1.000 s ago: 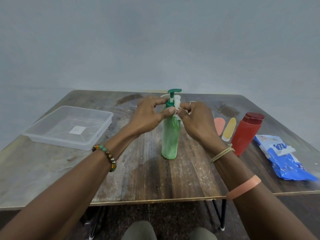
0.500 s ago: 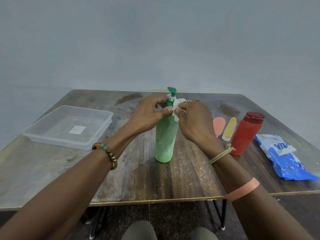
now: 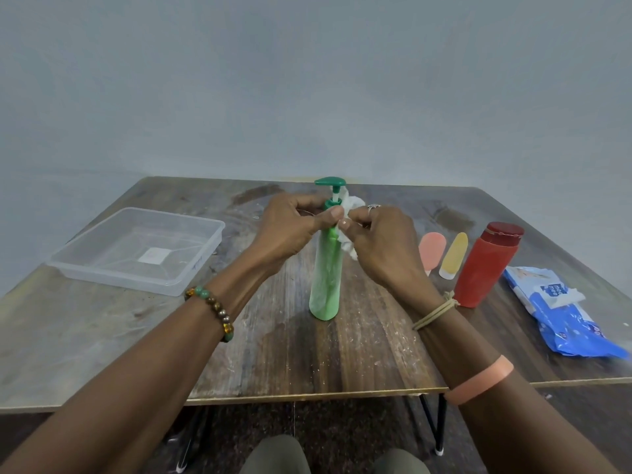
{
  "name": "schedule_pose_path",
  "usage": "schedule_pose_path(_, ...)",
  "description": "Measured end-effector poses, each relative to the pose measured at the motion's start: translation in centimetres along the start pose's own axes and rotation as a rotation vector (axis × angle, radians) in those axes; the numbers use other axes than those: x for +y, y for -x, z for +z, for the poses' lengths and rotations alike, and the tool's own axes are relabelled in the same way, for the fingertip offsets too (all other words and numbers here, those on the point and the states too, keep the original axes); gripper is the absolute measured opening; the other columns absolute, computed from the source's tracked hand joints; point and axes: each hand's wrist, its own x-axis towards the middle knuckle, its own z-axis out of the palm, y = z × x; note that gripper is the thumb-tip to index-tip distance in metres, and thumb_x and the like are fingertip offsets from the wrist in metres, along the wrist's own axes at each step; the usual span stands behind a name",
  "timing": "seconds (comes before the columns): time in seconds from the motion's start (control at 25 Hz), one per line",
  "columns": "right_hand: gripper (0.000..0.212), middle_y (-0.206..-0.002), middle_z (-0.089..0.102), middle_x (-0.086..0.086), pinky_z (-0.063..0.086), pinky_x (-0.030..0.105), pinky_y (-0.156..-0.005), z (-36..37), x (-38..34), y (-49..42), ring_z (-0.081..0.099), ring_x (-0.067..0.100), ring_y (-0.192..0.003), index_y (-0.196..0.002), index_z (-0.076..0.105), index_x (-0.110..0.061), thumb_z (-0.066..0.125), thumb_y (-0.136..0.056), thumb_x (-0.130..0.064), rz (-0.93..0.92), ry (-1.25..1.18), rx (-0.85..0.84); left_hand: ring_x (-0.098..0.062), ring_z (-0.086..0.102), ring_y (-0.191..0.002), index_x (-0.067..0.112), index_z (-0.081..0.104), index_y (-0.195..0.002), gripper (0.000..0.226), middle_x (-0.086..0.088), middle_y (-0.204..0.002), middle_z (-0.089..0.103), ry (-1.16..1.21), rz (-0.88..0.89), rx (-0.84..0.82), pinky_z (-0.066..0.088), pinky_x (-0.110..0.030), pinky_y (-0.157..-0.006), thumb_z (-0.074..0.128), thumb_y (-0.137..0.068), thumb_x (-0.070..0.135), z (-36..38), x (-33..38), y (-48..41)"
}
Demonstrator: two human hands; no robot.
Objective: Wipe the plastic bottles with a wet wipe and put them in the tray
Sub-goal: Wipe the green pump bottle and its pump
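My left hand (image 3: 290, 227) is pinching the neck of the green pump bottle (image 3: 326, 282), steadying it upright on the desk (image 3: 307, 364), so my right hand (image 3: 383, 244) can keep the wet wipe (image 3: 350, 206) clamped against it. The tray (image 3: 102, 268) is waiting at ten o'clock.

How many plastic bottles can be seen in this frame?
4. Green pump bottle upright in the middle; pink bottle, partly behind the right hand, and yellow bottle lying to its right; red bottle standing beside those. The tray holds none. None seems fully hidden.
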Motion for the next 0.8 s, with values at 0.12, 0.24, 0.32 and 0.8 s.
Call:
schedule_pose_path(0.12,0.026,-0.062,0.066,0.007,0.05,0.038,-0.062,0.3,0.0,-0.1,0.062,0.02,-0.06,-0.071,0.073,-0.012,0.07,-0.087,-0.031,0.047,-0.191,0.071,-0.002,0.065,-0.073,0.021,0.074,-0.11,0.024,0.005,-0.079,0.071,0.081,-0.075,-0.026,0.053,-0.017,-0.072,0.076,-0.086,0.021,0.4,-0.1,-0.2)
schedule_pose_path(0.24,0.016,-0.063,0.068,-0.002,0.054,0.037,-0.066,0.6,-0.2,0.5,0.066,0.018,-0.066,-0.074,0.076,-0.016,0.076,-0.084,-0.028,0.063,-0.236,0.174,0.002,0.055,-0.063,0.022,0.075,-0.103,0.016,0.005,-0.071,0.059,0.052,-0.07,0.034,0.044,-0.012,-0.061,0.075,-0.087,0.017,1.0,0.0,-0.4)
schedule_pose_path(0.32,0.009,-0.067,0.069,-0.009,0.056,0.036,-0.071,0.5,-0.1,0.2,0.068,0.013,-0.071,-0.079,0.077,-0.018,0.076,-0.083,-0.026,0.106,-0.243,0.218,0.001,0.061,-0.07,0.016,0.075,-0.108,0.022,0.004,-0.077,0.063,0.065,-0.088,0.025,0.045,-0.008,-0.065,0.076,-0.086,0.017,1.3,0.2,-0.3)
schedule_pose_path(0.8,0.021,-0.094,0.073,0.0,0.047,0.029,-0.075,-0.3,-0.2,-0.6,0.065,0.019,-0.092,-0.1,0.075,-0.017,0.055,-0.097,-0.02,0.111,-0.06,0.076,-0.013,0.059,-0.077,0.029,0.07,-0.115,0.021,0.01,-0.085,0.069,-0.182,0.044,-0.104,0.054,-0.039,-0.092,0.068,-0.093,0.029,0.7,0.7,0.4)
